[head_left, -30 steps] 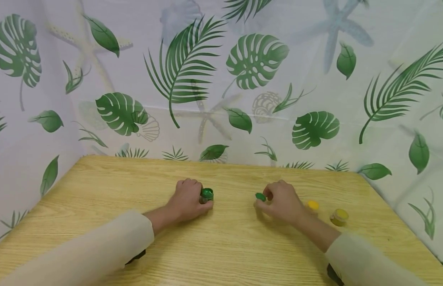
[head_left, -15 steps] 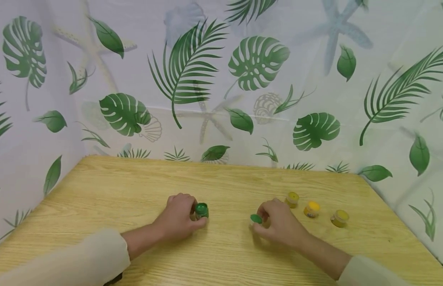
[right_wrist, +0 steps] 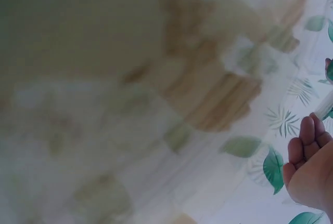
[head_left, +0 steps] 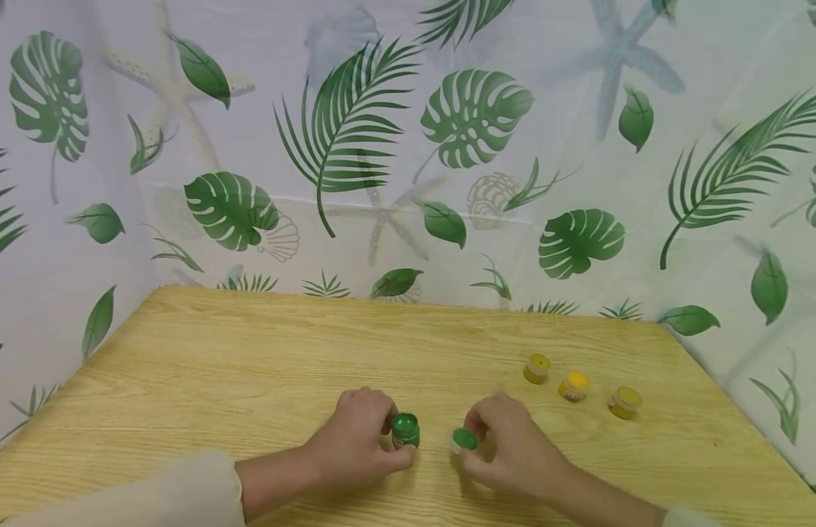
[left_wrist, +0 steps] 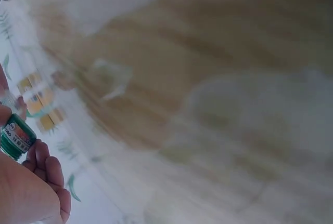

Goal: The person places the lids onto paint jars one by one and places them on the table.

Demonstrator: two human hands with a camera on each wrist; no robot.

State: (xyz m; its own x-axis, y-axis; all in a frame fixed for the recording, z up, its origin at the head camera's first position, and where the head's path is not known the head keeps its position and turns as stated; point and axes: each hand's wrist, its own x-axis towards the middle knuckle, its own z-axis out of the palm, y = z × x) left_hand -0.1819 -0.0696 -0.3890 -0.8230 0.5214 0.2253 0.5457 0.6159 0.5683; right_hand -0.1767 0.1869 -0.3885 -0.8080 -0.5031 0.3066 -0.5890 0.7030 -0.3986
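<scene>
In the head view my left hand [head_left: 355,446] grips a small paint jar [head_left: 405,433] between thumb and fingers. The jar has no lid on, and glossy green paint shows at its mouth. To its right, my right hand [head_left: 513,446] pinches a round lid [head_left: 464,439] with a green face and a pale rim. A narrow gap separates jar and lid. From the left wrist, the jar's printed label [left_wrist: 20,135] shows beside the curled fingers [left_wrist: 52,169]. The right wrist view catches the right hand's fingers [right_wrist: 307,138] at its edge; most of the lid is cut off.
Three small pots stand in a slanting row at the right of the wooden table [head_left: 249,359]: a dull yellow pot [head_left: 536,369], a brighter yellow pot [head_left: 574,386] and another dull yellow pot [head_left: 625,402]. Leaf-printed cloth [head_left: 381,146] rises behind the table.
Both hands have come nearer the front of the table and closer together, with the jar and lid still held. The far dull yellow pot, hidden at first, now shows.
</scene>
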